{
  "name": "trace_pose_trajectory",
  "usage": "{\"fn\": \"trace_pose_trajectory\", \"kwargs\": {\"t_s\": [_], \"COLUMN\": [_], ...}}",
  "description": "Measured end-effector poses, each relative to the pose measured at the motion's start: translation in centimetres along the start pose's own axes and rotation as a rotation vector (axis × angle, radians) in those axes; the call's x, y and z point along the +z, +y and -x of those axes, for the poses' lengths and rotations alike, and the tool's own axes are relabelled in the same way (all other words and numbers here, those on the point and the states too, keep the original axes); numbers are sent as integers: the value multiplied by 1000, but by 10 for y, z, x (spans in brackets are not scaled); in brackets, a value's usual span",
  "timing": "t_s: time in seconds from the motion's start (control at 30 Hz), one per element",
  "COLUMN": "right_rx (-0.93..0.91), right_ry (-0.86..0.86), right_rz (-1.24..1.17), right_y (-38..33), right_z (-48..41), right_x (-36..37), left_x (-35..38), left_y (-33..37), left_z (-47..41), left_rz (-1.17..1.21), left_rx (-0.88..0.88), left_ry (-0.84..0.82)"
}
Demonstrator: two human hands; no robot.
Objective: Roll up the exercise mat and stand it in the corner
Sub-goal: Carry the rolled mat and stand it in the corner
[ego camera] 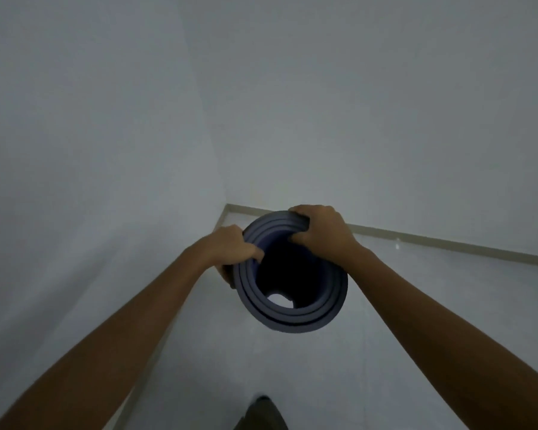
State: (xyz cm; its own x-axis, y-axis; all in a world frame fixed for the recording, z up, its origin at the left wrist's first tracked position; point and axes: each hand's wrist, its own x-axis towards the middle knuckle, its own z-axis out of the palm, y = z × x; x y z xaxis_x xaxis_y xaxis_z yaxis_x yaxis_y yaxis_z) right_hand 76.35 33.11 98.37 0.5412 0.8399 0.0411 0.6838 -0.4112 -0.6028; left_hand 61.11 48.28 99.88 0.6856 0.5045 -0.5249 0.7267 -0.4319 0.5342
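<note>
The rolled-up exercise mat (295,318), dark blue-grey, stands upright close to the room corner (227,206). I look straight down into its open top end, and a patch of pale floor shows through the hollow core. My left hand (230,246) grips the roll's left rim, thumb over the inner layers. On the far right rim, my right hand (320,231) has its fingers curled over the edge. The lower end of the roll is hidden from view.
Two plain pale walls meet at the corner, with a beige skirting board (448,243) along the right wall. The floor (370,352) is pale. A dark foot or trouser leg (261,411) shows at the bottom edge.
</note>
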Motion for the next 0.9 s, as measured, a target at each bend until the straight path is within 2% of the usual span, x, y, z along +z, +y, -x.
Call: {"fn": "trace_pose_trajectory", "kwargs": {"t_s": [0.07,0.2,0.33,0.4,0.47,0.57,0.67,0.9], "right_rx": [-35,21,251,377,547,755,754,698], "right_ry": [0,-13,-98,-85,-56,-193,-288,-390], "right_rz": [26,1,-96,-150,-268,-510,-619,-632], "right_y": [12,46,90,114,133,145,153,184], "right_z": [-57,-176,-288,-328,-367,-425,-489,-681], "right_x": [-1,0,-4,-8,-9,1,20,79], "left_x": [-18,-56,-98,-118,-139,-165,-184,-231], "left_y": [5,18,37,40,42,46,40,-4], "left_z": [-46,-151,-260,-301,-344,-401,-456,-607], "left_rz": [115,349,522,641,729,765,801,897], "left_rx": [-16,-31,-119,-162,-194,-209,-241,-411], "left_ry": [53,111,83,60,67,80,112,267]}}
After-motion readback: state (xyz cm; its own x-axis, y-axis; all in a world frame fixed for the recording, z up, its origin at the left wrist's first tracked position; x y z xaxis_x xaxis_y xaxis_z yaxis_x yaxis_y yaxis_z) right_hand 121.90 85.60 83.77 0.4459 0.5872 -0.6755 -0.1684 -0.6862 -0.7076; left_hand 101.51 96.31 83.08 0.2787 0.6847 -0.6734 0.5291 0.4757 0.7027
